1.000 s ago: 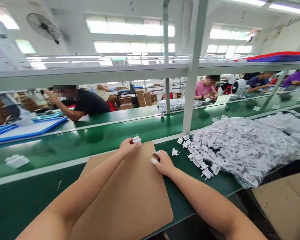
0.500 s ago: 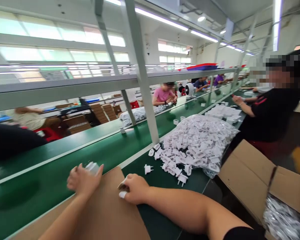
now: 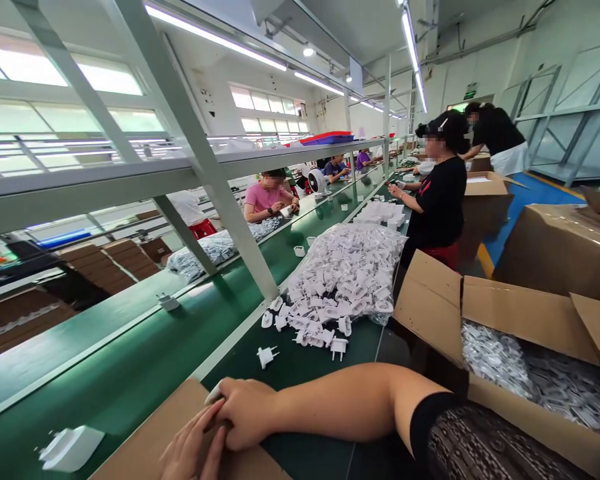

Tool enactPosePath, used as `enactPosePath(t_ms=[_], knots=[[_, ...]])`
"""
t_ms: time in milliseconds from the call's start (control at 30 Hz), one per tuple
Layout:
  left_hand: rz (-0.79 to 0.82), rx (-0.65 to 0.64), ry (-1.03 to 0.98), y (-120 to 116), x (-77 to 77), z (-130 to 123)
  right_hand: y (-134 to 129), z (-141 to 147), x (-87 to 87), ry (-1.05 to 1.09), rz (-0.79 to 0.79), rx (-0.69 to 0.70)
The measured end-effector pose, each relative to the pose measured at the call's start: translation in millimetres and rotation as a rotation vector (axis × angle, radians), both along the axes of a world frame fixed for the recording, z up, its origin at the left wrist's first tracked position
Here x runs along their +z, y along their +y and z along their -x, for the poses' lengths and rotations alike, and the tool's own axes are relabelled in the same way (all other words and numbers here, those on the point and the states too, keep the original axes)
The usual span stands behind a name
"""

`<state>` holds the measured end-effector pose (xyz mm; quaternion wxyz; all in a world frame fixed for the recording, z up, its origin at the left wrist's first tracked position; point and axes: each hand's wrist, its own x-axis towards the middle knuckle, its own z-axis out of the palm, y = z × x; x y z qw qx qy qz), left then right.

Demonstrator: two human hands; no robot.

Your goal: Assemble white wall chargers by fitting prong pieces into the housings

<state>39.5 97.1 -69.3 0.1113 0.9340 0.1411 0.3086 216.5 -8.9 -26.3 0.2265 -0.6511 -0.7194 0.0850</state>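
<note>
On the green table (image 3: 305,361), a heap of white plug parts (image 3: 340,273) sits beyond your right forearm. Your left hand (image 3: 195,443) touches your curled right hand (image 3: 247,410) above the cardboard sheet (image 3: 145,433); whether either grips anything cannot be determined. One white adapter (image 3: 73,450) lies left of the sheet, and a loose two-pin part (image 3: 267,357) lies just beyond your right hand.

The plug pile (image 3: 340,273) lies beyond the cardboard sheet (image 3: 147,435), between conveyor belt (image 3: 130,373) and carton (image 3: 427,293)

Cardboard sheet (image 3: 145,448) partly out of view
</note>
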Motion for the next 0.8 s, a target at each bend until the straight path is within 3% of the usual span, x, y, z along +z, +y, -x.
enactPosePath(t_ms=[133, 233, 333, 500, 800], knots=[[0.124, 0.001, -0.066, -23.8, 17.6, -8.7, -1.2, -1.8, -8.0, 0.025, -0.069, -0.007], [0.193, 0.035, -0.015, -35.4, 30.3, -11.3, -1.4, -1.8, -10.6, 0.01, -0.124, 0.022], [0.274, -0.01, 0.058, -39.5, 38.9, -10.2, -1.6, -1.0, -10.0, 0.037, -0.126, 0.056], [0.346, 0.002, 0.128, -43.1, 45.1, -8.5, -2.1, 0.3, -9.4, 0.13, -0.095, 0.041], [0.352, 0.003, 0.139, -44.9, 49.2, -6.6, -2.3, 1.1, -7.6, 0.073, -0.075, 0.058]])
